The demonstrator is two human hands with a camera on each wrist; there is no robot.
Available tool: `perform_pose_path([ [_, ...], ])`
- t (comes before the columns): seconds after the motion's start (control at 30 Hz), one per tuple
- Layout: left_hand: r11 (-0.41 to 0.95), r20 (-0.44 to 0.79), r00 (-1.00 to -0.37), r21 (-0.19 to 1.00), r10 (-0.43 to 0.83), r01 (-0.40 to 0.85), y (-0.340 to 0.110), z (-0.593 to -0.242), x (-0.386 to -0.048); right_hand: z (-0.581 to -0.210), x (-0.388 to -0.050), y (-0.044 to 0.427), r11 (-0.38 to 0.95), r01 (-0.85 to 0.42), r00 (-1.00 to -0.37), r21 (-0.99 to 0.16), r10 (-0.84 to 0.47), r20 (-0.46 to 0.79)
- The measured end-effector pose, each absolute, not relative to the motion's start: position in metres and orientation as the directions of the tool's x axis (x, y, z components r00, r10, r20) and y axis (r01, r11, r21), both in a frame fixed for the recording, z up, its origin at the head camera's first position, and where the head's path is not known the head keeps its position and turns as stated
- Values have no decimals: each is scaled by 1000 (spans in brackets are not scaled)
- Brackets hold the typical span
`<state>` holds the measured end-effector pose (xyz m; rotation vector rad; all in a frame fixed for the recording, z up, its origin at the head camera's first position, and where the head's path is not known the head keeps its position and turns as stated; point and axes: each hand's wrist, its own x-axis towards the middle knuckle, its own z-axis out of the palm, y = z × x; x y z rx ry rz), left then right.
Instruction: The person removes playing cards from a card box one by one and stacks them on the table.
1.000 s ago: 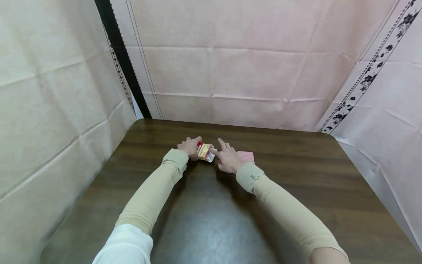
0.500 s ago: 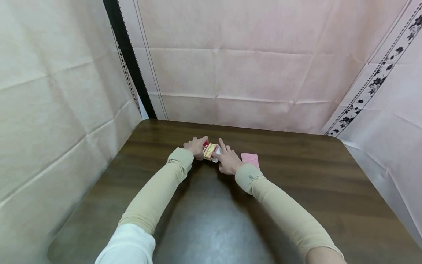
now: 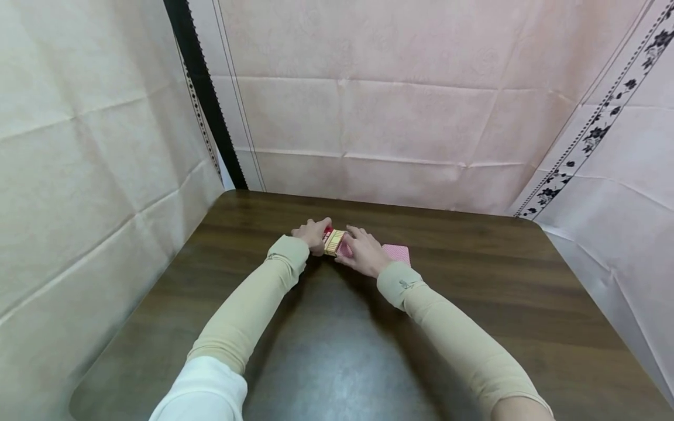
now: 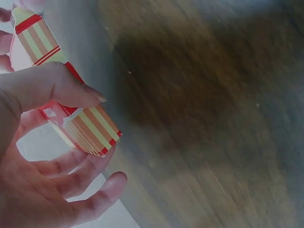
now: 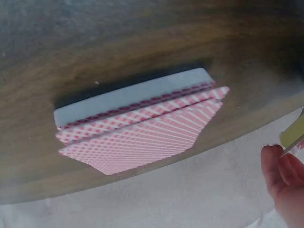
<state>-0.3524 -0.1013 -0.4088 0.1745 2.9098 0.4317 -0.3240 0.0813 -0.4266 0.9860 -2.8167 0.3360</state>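
At the far middle of the table, my left hand (image 3: 312, 235) grips a card box (image 3: 333, 241) with red, yellow and striped printing. The left wrist view shows the thumb (image 4: 71, 88) across the striped side and fingers behind it. My right hand (image 3: 364, 252) holds the box's right end, its fingers and thumb on either side of a pink part (image 3: 344, 248). In the right wrist view, only some fingers (image 5: 280, 171) beside a yellow flap (image 5: 292, 133) show. Just right of my right hand, a deck of cards (image 3: 398, 252) with pink patterned backs lies on the table, partly hidden by the wrist.
The brown wooden table (image 3: 337, 356) has rounded corners. Its far edge lies a little beyond the box. Pale creased cloth (image 3: 379, 117) hangs behind and at both sides, with a black strip (image 3: 205, 88) at the left.
My right index finger, extended before, has drawn in, and the right thumb has come down to the box's near side. The box's white flap no longer shows; a pink part shows there instead.
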Motion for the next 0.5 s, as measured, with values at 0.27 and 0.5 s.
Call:
perform_pose_path([
  [0.27,961,-195,-975,272,107,51,-105,-417,-348,-429,-313,96,787,-616,-779,-35,-602,176],
  [0.5,958,-184,-979,283,89,33,-114,-409,-349,-430,-310,127,919,-393,-892,-17,-376,250],
])
